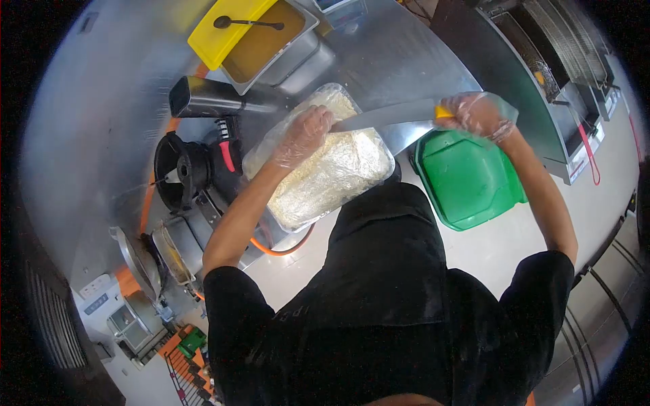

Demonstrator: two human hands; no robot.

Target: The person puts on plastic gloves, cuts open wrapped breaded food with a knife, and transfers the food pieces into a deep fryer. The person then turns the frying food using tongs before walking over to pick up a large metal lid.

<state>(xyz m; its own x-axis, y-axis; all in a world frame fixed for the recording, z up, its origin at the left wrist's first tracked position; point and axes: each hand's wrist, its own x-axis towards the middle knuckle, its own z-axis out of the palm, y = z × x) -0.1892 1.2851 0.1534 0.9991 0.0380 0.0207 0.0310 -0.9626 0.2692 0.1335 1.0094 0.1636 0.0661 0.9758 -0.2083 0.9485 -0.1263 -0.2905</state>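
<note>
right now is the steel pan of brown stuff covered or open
Partly open: the yellow sheet covers one side of the steel pan, and brown contents show beside it.

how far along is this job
Looks done: gloves on, film over the pale food. In hand: the right hand grips the knife, the left hand at its far end. Remaining: probably cutting, as no clear cut shows.
</note>
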